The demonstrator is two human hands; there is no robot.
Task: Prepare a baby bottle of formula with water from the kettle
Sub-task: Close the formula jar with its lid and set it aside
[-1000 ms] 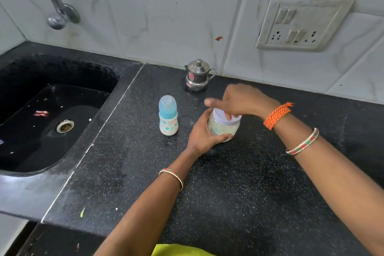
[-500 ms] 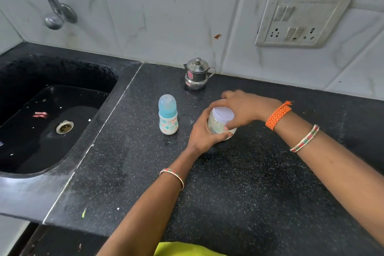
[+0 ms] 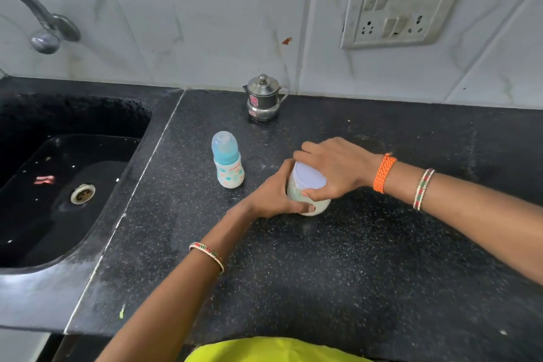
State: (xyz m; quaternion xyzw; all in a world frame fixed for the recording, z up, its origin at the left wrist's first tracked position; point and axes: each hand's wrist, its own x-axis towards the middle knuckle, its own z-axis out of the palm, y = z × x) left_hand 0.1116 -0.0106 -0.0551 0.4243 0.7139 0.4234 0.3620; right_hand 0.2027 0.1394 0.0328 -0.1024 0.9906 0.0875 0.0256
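The formula jar (image 3: 308, 197) looks like a small, light plastic tub, stiff in the wall and smooth enough to slip if squeezed weakly. It is best steadied low around its body while the lid (image 3: 310, 178) is turned from above. That is how it is held: the left hand (image 3: 273, 200) wraps the jar's side, thumb across the front near the base, and the right hand (image 3: 338, 167) is cupped over the white lid, fingers closed on its rim. Whether the lid is being loosened or tightened cannot be told. The jar sits on the black counter (image 3: 323, 273), slightly tilted toward the person, its translucent wall showing pale powder inside.

The baby bottle (image 3: 227, 163) stands upright just to the jar's left, apart from both hands. It is short, with a clear cap over a blue collar and a white printed body; it should be light and easily tipped. The steel kettle (image 3: 263, 98) stands behind by the wall, lid on.
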